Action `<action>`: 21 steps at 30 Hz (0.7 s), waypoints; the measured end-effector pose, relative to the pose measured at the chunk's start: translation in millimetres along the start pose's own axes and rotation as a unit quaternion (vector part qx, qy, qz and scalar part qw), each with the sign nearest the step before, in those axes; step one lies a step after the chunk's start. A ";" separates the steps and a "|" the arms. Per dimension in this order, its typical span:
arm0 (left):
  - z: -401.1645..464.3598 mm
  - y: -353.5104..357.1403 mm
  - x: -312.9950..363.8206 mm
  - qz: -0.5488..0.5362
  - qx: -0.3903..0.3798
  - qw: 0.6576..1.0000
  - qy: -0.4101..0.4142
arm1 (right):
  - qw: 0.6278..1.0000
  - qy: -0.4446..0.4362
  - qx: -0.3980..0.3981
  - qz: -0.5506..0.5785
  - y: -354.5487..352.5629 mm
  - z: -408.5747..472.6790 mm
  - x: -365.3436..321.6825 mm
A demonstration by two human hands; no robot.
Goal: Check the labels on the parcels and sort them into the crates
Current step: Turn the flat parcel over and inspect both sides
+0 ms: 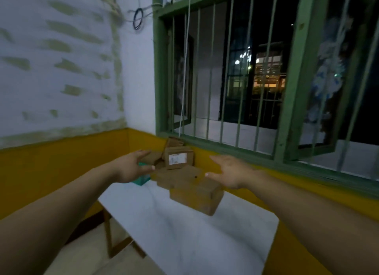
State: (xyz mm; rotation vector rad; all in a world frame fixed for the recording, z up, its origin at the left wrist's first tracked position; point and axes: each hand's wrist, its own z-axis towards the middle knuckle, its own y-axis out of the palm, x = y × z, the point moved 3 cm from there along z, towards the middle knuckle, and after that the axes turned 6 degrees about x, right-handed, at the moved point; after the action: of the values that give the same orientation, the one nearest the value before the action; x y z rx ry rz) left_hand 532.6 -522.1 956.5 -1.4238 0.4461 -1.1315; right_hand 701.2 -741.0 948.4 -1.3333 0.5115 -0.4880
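1. Both hands spread wide, empty: left hand (131, 168), right hand (231, 172); each flanks parcels (184, 176) heaped at table (184, 233) far end.
2. Cardboard; prob light, stiff; grip opposite side faces.

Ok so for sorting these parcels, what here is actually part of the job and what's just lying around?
Part of the job:
- labelled box, standing on the pile
- plain box nearest the table edge
- other brown boxes stacked behind it
- left hand and right hand, both open, reaching for the pile

Just there:
- teal thing behind the left hand, mostly hidden
- white table
- barred window
- coiled wire
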 end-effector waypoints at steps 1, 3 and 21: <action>4.5 2.7 -11.7 -0.003 -0.002 1.000 -0.010 | 1.000 -0.006 -0.006 -0.003 3.7 7.6 -2.5; 15.8 9.7 -36.2 -0.007 -0.010 1.000 -0.024 | 1.000 -0.013 -0.015 -0.004 16.0 31.7 -9.5; 255.6 103.4 -85.5 0.029 -0.094 0.994 -0.043 | 0.987 0.105 -0.066 0.101 169.8 265.3 79.9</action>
State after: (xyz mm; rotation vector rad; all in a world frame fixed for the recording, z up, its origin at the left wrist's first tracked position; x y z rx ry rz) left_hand 739.7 -338.0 875.6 -1.6067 0.5419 -0.9977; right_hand 932.6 -553.8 818.0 -1.3466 0.8573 -0.4345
